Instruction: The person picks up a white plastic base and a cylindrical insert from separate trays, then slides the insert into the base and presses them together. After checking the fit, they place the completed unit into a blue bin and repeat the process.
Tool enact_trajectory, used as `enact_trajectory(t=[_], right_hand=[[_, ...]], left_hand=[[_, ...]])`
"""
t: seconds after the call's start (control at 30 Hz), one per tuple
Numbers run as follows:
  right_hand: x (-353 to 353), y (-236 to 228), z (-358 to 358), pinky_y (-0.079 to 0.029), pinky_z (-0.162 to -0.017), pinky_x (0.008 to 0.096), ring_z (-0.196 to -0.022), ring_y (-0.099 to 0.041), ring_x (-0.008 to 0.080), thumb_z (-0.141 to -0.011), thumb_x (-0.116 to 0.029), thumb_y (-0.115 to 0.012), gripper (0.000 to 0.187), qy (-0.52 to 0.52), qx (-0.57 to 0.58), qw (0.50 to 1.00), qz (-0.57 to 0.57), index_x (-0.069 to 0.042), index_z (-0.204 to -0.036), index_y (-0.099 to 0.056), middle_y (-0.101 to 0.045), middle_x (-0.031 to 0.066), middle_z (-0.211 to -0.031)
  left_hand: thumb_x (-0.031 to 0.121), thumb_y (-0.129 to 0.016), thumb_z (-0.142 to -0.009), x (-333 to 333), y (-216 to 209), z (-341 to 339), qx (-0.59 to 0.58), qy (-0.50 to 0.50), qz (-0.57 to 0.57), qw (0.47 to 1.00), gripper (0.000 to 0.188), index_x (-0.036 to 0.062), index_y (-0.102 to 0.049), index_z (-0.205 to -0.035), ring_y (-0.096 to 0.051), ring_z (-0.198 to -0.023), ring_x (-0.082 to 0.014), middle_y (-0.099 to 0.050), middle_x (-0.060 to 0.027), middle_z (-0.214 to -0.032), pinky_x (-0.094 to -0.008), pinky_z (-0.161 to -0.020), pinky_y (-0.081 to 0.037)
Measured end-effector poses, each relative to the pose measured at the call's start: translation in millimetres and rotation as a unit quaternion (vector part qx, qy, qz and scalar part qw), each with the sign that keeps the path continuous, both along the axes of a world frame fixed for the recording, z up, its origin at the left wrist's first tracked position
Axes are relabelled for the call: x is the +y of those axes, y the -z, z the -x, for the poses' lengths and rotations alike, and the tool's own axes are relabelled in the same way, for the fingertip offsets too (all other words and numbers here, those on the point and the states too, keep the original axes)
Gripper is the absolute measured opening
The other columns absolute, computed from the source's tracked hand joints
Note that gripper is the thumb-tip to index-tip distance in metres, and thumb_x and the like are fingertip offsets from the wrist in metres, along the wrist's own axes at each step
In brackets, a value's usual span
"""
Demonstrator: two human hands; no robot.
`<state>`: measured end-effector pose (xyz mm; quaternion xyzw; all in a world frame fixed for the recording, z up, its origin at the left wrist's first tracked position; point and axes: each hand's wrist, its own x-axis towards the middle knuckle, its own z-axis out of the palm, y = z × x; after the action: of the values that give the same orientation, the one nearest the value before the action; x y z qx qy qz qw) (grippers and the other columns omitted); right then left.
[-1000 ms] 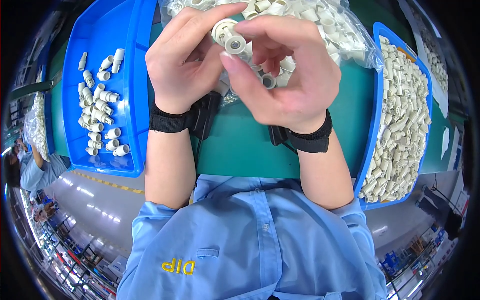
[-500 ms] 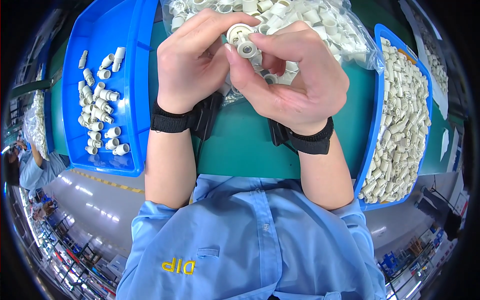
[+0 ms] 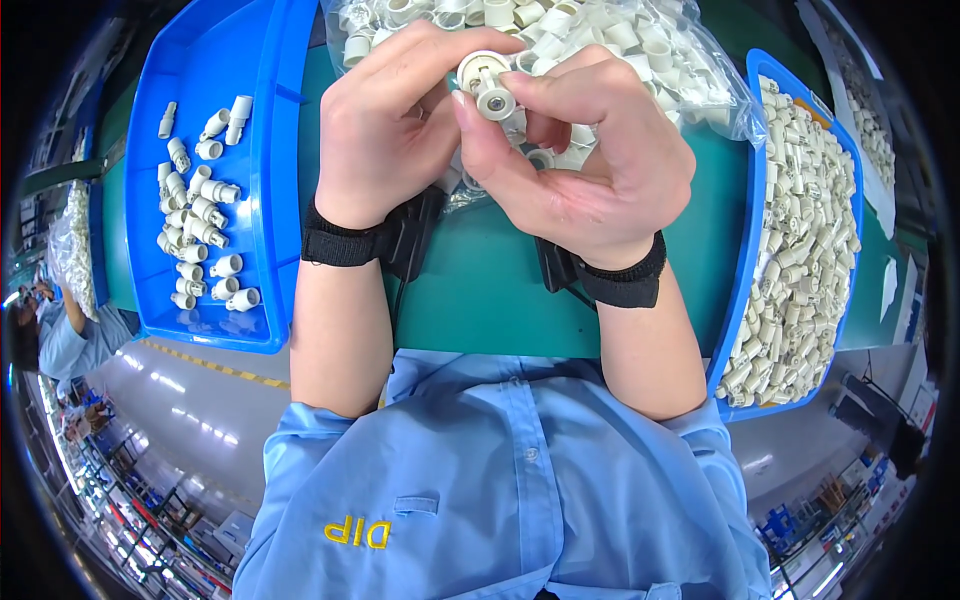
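Observation:
Both hands meet above the front of the plastic bag and hold one small white plastic fitting between them. Its outer piece is a round cup (image 3: 472,67), gripped by my left hand (image 3: 380,120) with the index finger over the rim. A narrower insert (image 3: 495,102), with a round end and a dark metal-looking centre, sticks out of the cup towards me. My right hand (image 3: 610,150) pinches this insert between thumb and index finger, the other fingers curled beneath. How deep the insert sits in the cup is hidden.
Beyond my hands lies a clear bag (image 3: 715,80) of white plastic cups. On the left, a blue tray (image 3: 275,190) holds several white fittings. At the right, another blue tray (image 3: 745,290) is heaped with narrow white pieces. All rest on a green tabletop (image 3: 480,290).
The fitting and both hands have shifted very slightly, a little towards me and to the right. The grip looks the same.

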<state>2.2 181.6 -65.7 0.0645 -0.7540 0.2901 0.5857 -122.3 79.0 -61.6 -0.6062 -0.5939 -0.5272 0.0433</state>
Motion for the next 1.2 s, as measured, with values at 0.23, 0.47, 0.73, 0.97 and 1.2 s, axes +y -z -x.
enact_trajectory(t=[0.23, 0.47, 0.73, 0.97, 1.2], right_hand=[[-3.8, 0.2, 2.4, -0.04, -0.042, 0.0217, -0.048, -0.053, 0.0089, -0.066, -0.003, -0.082, 0.026, 0.026, -0.004, 0.997, 0.069, -0.009, -0.078, -0.061, -0.056, 0.0, -0.065], [0.2, -2.1, -2.2, -0.034, -0.048, 0.0187, -0.054, -0.049, 0.0048, -0.07, 0.005, -0.082, 0.032, -0.028, -0.019, 0.998, 0.048, 0.002, -0.097, -0.063, -0.056, 0.0012, -0.07], [0.5, -7.5, -12.0, -0.04, -0.055, 0.0194, -0.062, -0.053, 0.0081, -0.076, 0.007, -0.062, 0.038, -0.131, -0.048, 0.984, 0.114, 0.007, -0.113, -0.055, -0.058, 0.0059, -0.079], [-0.3, -3.5, -13.1, -0.043, -0.058, 0.0195, -0.065, -0.056, 0.0088, -0.076, 0.009, -0.055, 0.039, -0.099, -0.069, 0.986, 0.113, 0.007, -0.114, -0.053, -0.059, 0.0071, -0.088], [0.3, -1.3, -13.0, -0.043, -0.059, 0.0195, -0.068, -0.056, 0.0081, -0.076, 0.01, -0.056, 0.038, -0.094, -0.076, 0.985, 0.125, 0.006, -0.114, -0.054, -0.06, 0.0069, -0.09]], left_hand=[[-0.008, -0.07, -0.075, -0.7, -6.6, -1.1, 0.08, -0.017, 0.0, 0.997, 0.036, 0.0031, -0.073, -0.11, -0.063, -0.076, -0.0153, -0.07, -0.007, -0.091, -0.0244, -0.064, -0.049], [-0.007, -0.074, -0.075, -0.7, -4.1, 3.1, 0.069, -0.009, -0.001, 0.998, 0.035, -0.0011, -0.071, -0.109, -0.065, -0.077, -0.0157, -0.071, -0.0077, -0.092, -0.0243, -0.065, -0.05], [-0.007, -0.076, -0.078, -4.6, 3.3, 7.3, 0.006, -0.007, -0.019, 1.0, 0.027, -0.0048, -0.07, -0.105, -0.064, -0.079, -0.016, -0.073, -0.0119, -0.1, -0.0249, -0.066, -0.049], [-0.005, -0.078, -0.078, -5.3, 2.8, 5.9, 0.029, -0.004, -0.04, 0.999, 0.027, -0.006, -0.069, -0.103, -0.063, -0.079, -0.0157, -0.073, -0.0125, -0.101, -0.0243, -0.066, -0.049], [0.0, -0.08, -0.079, -2.7, 6.4, 9.3, 0.057, -0.008, -0.052, 0.997, 0.026, -0.0062, -0.069, -0.101, -0.061, -0.075, -0.0132, -0.073, -0.0117, -0.101, -0.023, -0.062, -0.046]])
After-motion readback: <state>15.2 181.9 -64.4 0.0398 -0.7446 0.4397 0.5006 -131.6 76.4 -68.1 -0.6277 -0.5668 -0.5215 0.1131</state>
